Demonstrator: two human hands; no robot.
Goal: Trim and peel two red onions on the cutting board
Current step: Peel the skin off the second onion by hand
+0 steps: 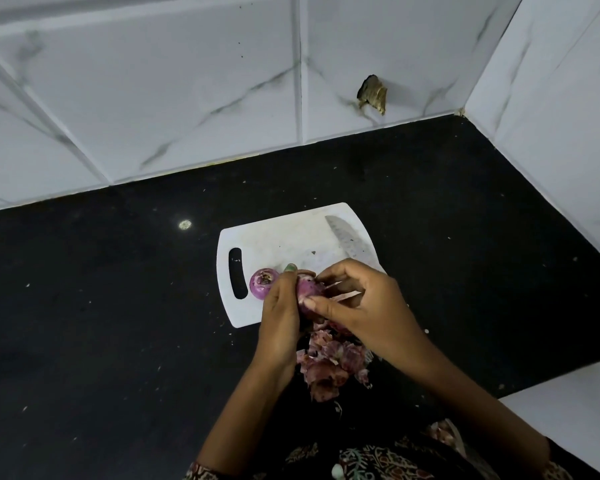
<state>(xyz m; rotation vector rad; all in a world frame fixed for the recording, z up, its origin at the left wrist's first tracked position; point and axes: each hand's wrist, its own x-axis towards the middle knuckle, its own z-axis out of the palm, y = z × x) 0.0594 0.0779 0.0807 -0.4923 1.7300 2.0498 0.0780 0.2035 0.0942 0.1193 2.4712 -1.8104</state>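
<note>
A white cutting board point(284, 237) lies on the black counter. One red onion point(261, 287), its cut end facing up, sits on the board beside the handle slot. My left hand point(279, 306) grips a second red onion point(309, 292) just above the board's near edge. My right hand point(357, 303) pinches a strip of papery skin point(343, 295) at that onion's side. A knife point(349, 241) lies on the board's right part, blade pointing away; its handle is hidden behind my right hand.
A pile of reddish onion peels point(329, 362) lies on the black counter point(118, 306) just near of the board, under my wrists. White marble-look tiled walls point(187, 98) close the counter at the back and right. A white surface point(575, 424) shows at the lower right.
</note>
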